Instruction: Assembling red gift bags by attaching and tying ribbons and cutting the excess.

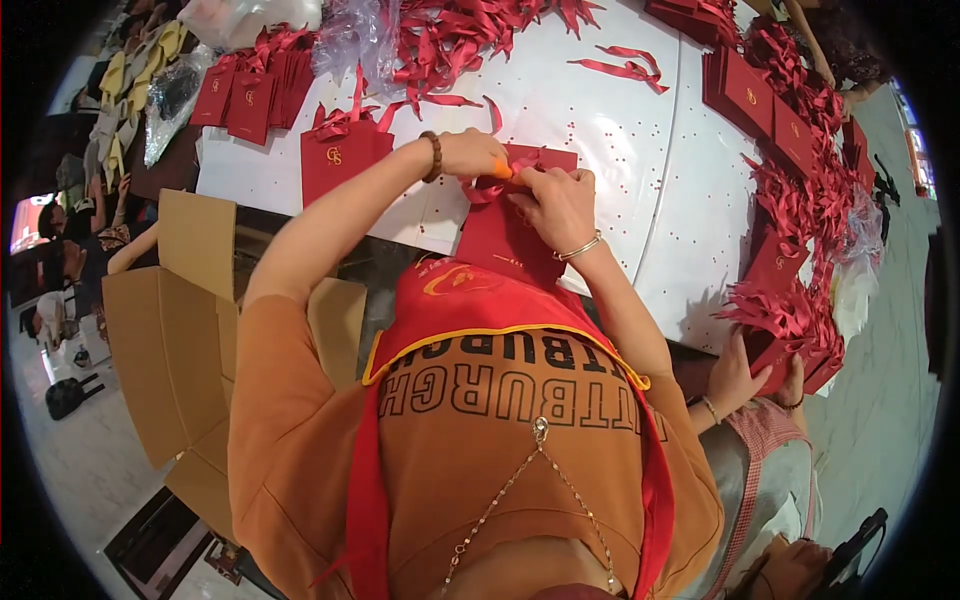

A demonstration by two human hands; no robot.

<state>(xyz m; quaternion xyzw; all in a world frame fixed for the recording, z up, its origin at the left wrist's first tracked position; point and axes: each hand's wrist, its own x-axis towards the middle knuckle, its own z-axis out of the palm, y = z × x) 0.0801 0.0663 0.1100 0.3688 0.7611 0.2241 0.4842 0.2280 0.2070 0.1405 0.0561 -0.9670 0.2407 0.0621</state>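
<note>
A dark red paper gift bag (500,236) lies at the table's near edge, just in front of my body. My left hand (470,154), with an orange cover on a fingertip, pinches a red ribbon (481,193) at the top of this bag. From the other side my right hand (561,206) closes on the same ribbon, its fingers bent close to the left fingertips. The exact grip between the fingertips is partly hidden. Beyond my left forearm lies another red bag (330,176) with its ribbon spread above it.
Red bags (252,105) stand in a bunch at the far left. Loose ribbons (450,45) and clear plastic (360,45) lie at the back. More bags (745,95) line the right side, where another person's hands (735,375) work. An open cardboard box (165,350) is at my left.
</note>
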